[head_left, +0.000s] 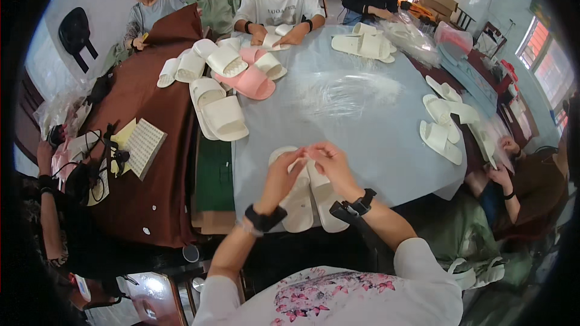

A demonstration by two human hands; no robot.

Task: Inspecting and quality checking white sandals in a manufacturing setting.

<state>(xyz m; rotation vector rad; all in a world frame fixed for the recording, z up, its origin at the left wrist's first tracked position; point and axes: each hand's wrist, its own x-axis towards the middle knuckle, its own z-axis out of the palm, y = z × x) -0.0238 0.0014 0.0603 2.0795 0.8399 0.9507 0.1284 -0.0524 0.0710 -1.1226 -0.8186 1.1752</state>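
Grey tabletop (380, 160): left hand (285, 175), right hand (334, 169) near-touching (can't tell whether gripping anything) above white slippers (298, 210).

Left-hand grip (285, 172) and right-hand grip (331, 166) meet, apparently touching, above two white, flat-soled plastic slippers (298, 208) on a smooth grey surface (386, 169).

Table (374, 157) with slippers (297, 210), probably film (344, 93)

The left grip (284, 173) partly hides a white slipper (298, 211).
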